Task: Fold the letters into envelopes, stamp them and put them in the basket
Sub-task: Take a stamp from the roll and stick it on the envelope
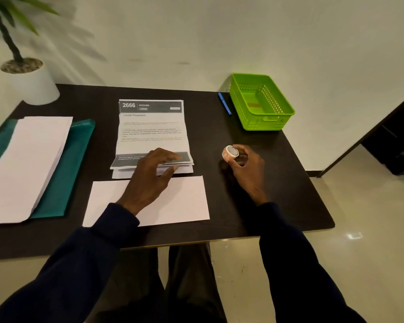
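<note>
On the head view, at the middle of the dark rectangular worktop [254, 206], I see a printed white paper letter [151, 131] lying face up, with a black header band at its far end that reads 2666. More white sheets show under its near edge. My left hand [149, 173] reaches over that near edge: the fingers lie on the letter's grey bottom band and the thumb sits beneath the lifted edge, so the hand pinches the top sheet there. Just nearer to me lies a plain white paper envelope [184, 199], flat, with the left wrist and dark sleeve crossing above its left part.

My right hand [247, 169] is to the right of the letter, apart from it, raised a little over the worktop. Its fingers and thumb curl round a small round pinkish-white roll [230, 153], with the roll's flat face turned up and to the left.

At the far right corner stands a bright green perforated plastic basket [261, 123]; I can't tell what the pale patch on its floor is. A blue pen [224, 104] lies just left of it. At the left edge a stack of white paper [30, 159] rests on a teal folder [77, 145], and a white pot with a green plant [35, 87] stands beyond the far left corner
</note>
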